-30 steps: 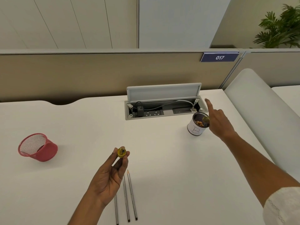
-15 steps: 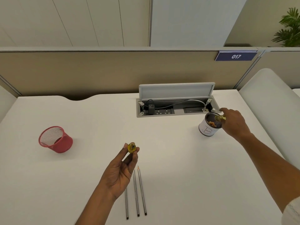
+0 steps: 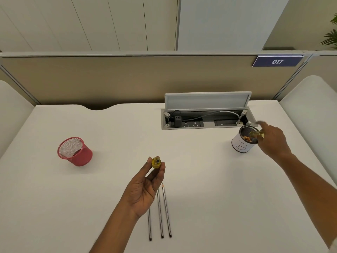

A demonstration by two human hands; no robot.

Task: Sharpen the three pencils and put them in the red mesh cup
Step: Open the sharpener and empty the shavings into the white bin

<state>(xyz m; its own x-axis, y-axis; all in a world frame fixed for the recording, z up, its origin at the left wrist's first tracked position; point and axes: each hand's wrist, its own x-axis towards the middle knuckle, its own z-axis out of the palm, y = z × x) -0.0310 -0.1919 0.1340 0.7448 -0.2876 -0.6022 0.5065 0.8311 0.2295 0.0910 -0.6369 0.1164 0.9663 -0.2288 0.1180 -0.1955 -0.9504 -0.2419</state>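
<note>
Pinching a yellow sharpener (image 3: 156,162) between thumb and fingertips, the left hand (image 3: 144,192) is held palm up above the table (image 3: 218,198), with the blade side facing the camera. The right hand (image 3: 271,141) pinches a small yellow piece (image 3: 257,134) over the rim of a white cup (image 3: 240,147) with shavings inside; its forefinger is straight and blurred. Three pencils (image 3: 160,216) lie side by side, partly under the left hand, and one shows a sharp tip. The red cup (image 3: 76,152) sits well to the left
</note>
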